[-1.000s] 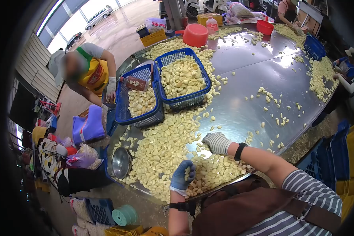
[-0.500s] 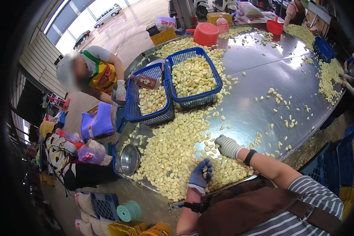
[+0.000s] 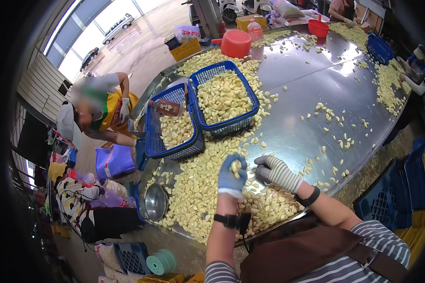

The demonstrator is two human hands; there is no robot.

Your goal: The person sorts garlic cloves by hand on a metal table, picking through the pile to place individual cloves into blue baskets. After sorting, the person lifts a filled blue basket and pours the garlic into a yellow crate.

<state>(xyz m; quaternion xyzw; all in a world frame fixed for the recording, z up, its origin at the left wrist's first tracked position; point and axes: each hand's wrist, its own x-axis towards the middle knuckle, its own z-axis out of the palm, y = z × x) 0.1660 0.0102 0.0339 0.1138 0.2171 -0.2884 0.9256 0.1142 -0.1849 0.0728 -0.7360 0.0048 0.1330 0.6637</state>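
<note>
Pale garlic cloves [image 3: 193, 193] lie in a wide heap on the steel table [image 3: 311, 89]. My left hand [image 3: 232, 174], in a blue glove, is curled round a few cloves above the heap. Just right of it, my right hand [image 3: 276, 172], in a striped glove, is over bare metal at the heap's edge, fingers bent towards the left hand; what its fingertips hold, if anything, is too small to tell. Beyond my hands, a blue basket [image 3: 256, 104] full of cloves stands beside another blue basket [image 3: 148, 137] holding cloves and a brown packet.
A metal bowl [image 3: 156, 202] rests at the table's left edge. Farther back are a red pot [image 3: 236, 44], a plastic bottle [image 3: 255, 30] and a red scoop [image 3: 318, 28]. A co-worker [image 3: 104, 101] leans near the left side; others are around the far and right edges.
My left hand has moved up and forward over the heap, with cloves in it. My right hand has shifted slightly. The left co-worker's gloved hand has drawn back from the basket. The camera view has shifted.
</note>
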